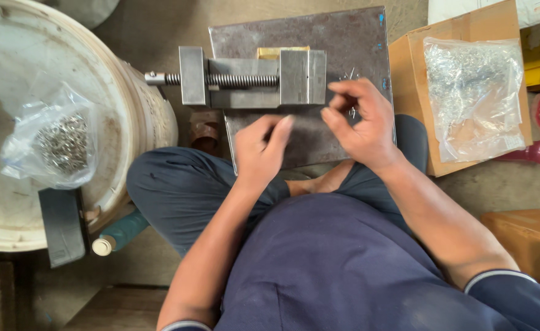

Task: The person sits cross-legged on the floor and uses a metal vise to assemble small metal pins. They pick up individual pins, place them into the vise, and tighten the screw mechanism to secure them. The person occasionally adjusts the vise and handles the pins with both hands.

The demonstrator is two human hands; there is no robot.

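Observation:
A grey steel vise (251, 76) lies on a dark metal plate (349, 37) across my lap, with a yellow brass piece (276, 52) clamped behind its jaws. My left hand (260, 150) hovers over the plate just below the vise, fingers curled together; whether it pinches anything small cannot be told. My right hand (358, 119) rests at the plate's right side, its fingertips pinched over a small scatter of thin metal pins (349, 76).
A white bucket lid (12, 79) at left carries a clear bag of small metal parts (58, 144). A cardboard box (407, 79) at right holds another clear bag of shiny parts (472, 95). A small bottle (113, 236) lies by my left knee.

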